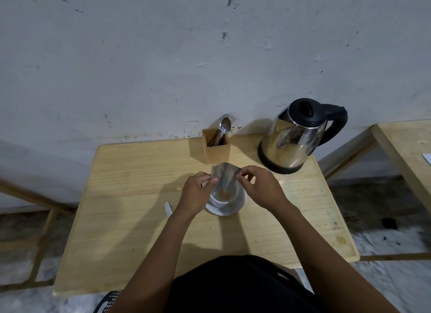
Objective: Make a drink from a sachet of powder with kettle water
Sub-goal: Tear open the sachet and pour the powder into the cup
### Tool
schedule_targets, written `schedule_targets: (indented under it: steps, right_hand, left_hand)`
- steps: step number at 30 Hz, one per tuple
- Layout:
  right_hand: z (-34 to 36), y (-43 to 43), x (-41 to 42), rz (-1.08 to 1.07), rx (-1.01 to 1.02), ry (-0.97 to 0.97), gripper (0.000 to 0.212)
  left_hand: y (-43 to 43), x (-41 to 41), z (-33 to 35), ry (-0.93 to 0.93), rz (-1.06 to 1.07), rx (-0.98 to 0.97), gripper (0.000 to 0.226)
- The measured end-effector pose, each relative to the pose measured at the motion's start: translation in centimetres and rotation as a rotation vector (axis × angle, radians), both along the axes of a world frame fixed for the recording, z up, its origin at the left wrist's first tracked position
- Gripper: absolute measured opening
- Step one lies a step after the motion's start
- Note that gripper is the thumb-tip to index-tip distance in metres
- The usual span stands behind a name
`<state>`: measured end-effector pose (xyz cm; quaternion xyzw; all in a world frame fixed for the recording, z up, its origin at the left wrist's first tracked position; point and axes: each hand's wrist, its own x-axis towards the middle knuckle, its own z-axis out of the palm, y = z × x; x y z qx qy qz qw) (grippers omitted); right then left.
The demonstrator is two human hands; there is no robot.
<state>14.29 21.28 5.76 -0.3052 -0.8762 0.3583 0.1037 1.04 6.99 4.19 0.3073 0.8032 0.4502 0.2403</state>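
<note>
sachet (225, 176): thin, soft and very light; upside down over the cup, open end down, powder falling out.
left hand (195, 191): pinching the sachet's corner at 9 o'clock.
right hand (258, 186): pinching the corner at 3 o'clock.
cup (227, 196): white, mid bench (130, 196), on a saucer (224, 210); breaks if dropped.
kettle (296, 137): at 1 o'clock from the cup; shiny steel, likely heavy and hot, so take the black handle.
spoons (222, 130): in a wooden box at 12 o'clock.
</note>
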Motion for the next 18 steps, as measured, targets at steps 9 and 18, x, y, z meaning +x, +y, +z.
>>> schedule_targets:
  steps: [9, 18]
  right_hand:
    - [-0.07, 0.16, -0.03, -0.076, -0.002, 0.073, 0.01]
    - [0.15, 0.64, -0.12, -0.076, -0.007, 0.077, 0.01]
  left_hand:
    - [0.28, 0.15, 0.2, 0.033, 0.011, 0.028, 0.017]
    - [0.39, 0.09, 0.06, 0.026, 0.053, 0.013, 0.016]
